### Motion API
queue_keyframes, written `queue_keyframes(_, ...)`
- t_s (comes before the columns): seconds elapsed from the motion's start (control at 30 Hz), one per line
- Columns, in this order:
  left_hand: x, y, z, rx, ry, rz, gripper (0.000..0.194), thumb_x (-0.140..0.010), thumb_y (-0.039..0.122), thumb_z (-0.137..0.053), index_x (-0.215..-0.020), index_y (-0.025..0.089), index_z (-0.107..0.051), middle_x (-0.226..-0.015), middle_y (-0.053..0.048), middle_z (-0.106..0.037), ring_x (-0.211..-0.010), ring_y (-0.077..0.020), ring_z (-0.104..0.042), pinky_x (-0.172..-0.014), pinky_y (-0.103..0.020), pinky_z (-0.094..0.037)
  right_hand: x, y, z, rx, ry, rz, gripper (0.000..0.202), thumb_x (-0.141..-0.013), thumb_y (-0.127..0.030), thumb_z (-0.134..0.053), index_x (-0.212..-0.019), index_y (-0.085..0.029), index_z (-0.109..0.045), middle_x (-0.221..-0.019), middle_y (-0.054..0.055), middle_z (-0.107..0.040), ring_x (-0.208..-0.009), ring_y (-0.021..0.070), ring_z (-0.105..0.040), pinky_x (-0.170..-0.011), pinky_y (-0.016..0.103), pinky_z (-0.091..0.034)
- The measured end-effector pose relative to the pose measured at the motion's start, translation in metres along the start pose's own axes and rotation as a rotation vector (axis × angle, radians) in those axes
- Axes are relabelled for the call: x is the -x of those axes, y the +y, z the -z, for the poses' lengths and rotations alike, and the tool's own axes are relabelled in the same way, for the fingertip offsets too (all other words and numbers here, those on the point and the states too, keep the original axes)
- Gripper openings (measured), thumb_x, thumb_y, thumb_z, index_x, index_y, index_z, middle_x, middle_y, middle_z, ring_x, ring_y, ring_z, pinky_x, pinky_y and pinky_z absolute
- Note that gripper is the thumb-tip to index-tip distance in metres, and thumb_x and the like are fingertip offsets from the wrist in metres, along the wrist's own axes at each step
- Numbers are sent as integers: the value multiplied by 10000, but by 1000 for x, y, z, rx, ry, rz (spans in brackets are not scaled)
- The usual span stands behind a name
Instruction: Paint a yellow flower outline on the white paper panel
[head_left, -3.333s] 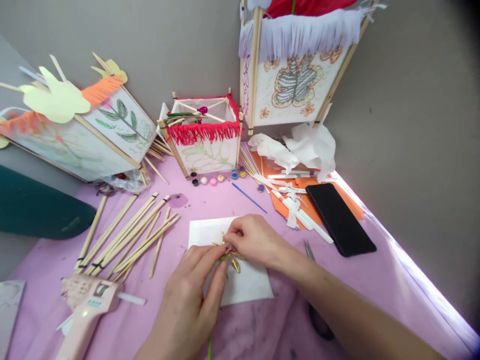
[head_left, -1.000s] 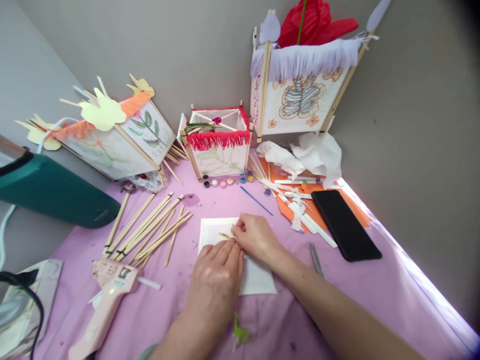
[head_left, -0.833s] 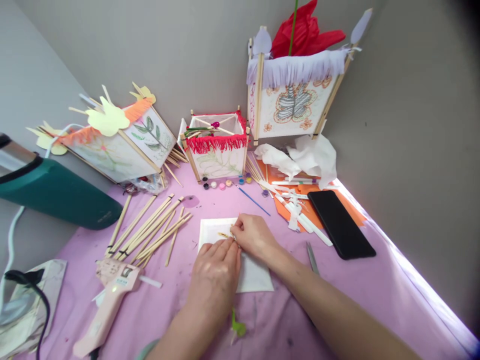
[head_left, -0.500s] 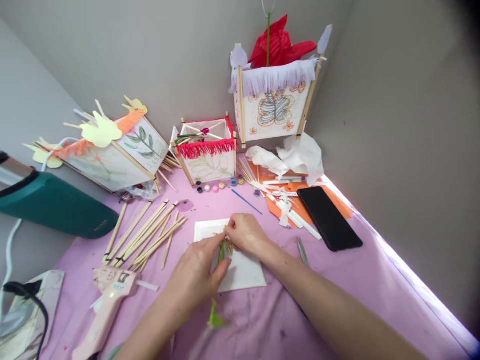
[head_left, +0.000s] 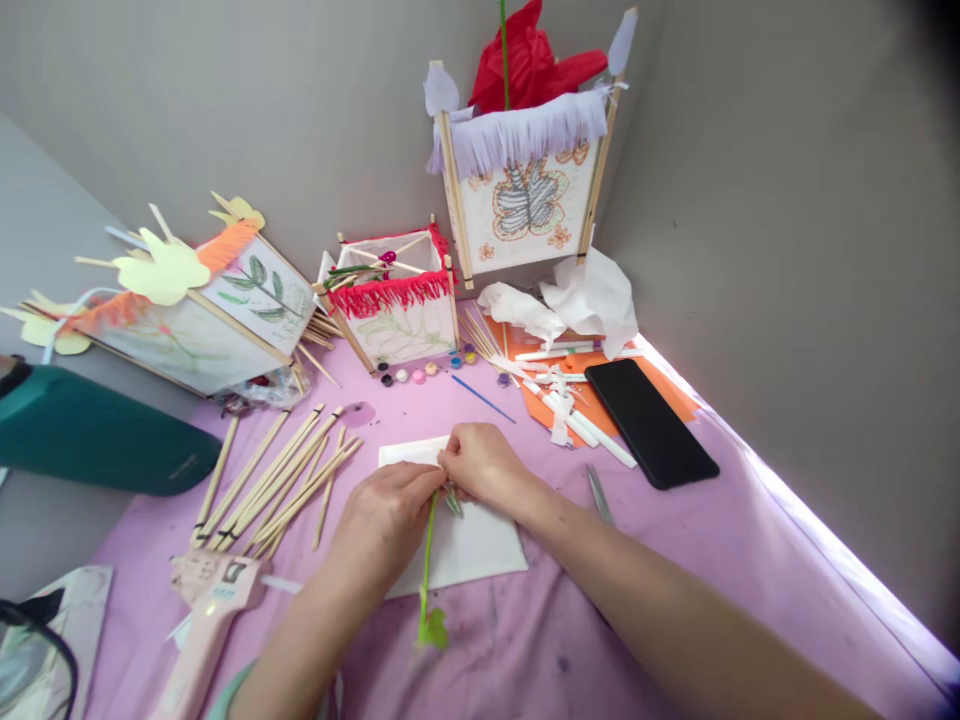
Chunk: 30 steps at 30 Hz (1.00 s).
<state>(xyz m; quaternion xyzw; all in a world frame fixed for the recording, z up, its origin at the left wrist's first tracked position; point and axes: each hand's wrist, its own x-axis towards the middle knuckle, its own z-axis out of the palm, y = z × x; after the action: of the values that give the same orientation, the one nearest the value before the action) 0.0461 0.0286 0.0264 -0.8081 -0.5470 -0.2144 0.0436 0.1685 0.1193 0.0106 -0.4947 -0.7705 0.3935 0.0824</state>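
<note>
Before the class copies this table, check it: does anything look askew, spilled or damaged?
The orange-fringed lantern at the left looks tilted, its edges slanting. A darker patch on the purple cloth, by the sticks, could be a spill.

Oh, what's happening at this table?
Someone is bent over small handwork. The left hand and right hand meet fingertip to fingertip over a white sheet, with a green stem hanging down beside the left. What the fingertips pinch is mostly hidden. A glue gun and wooden sticks lie to the left, a black phone to the right.
</note>
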Motion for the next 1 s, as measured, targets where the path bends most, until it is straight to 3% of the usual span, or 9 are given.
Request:
queue_keyframes(0.1,3,-1,-4,19,80,-50,151,-839,132,-527,-892,167,-664,-847,-48,-713,-714,-170,-665,-630,-288,-565,0,4,8,-145,-68,-17,213,-820,-209,-458,-934,-151,-628,-650,32,-685,-439,101,-586,-457,195,-403)
queue_keyframes(0.17,5,-2,-5,19,109,-57,159,-851,132,-512,-906,163,-659,-854,-50,-714,-718,-168,-666,-631,-292,-570,4,9,15,-125,5,106,210,-859,-202,-429,-930,-175,-625,-755,25,-691,-527,89,-614,-523,193,-423)
queue_keyframes(0.27,7,-2,-6,22,115,-50,182,-856,107,-493,-928,161,-650,-874,-51,-713,-759,-170,-668,-661,-302,-576,13,17,22,118,149,440,179,-879,-201,-469,-899,-215,-647,-905,17,-665,-820,118,-619,-714,224,-423)
queue_keyframes(0.4,8,-3,-7,46,98,-35,212,-845,76,-475,-962,153,-634,-891,-59,-707,-774,-178,-662,-665,-323,-579,22,28,15,404,132,605,173,-882,-153,-477,-942,-224,-624,-906,24,-609,-824,139,-539,-679,258,-384)
queue_keyframes(0.6,4,-3,-9,55,132,4,229,-832,63,-458,-969,141,-624,-881,-67,-705,-752,-180,-659,-651,-323,-580,24,35,3,520,107,650,322,-836,-108,-506,-1141,-207,-545,-1006,57,-581,-856,194,-455,-707,328,-353)
queue_keyframes(0.87,2,0,-11,16,131,-18,232,-838,52,-436,-939,135,-628,-851,-67,-710,-725,-174,-661,-636,-314,-581,15,38,7,371,225,676,268,-902,-135,-407,-1120,-198,-549,-1065,60,-595,-908,193,-463,-786,357,-335)
queue_keyframes(1.0,1,-2,-10,3,116,-6,244,-845,58,-414,-925,140,-630,-837,-61,-709,-709,-169,-660,-619,-305,-578,12,34,7,452,148,775,238,-895,-170,-454,-1104,-211,-558,-1056,63,-606,-953,204,-465,-830,384,-318)
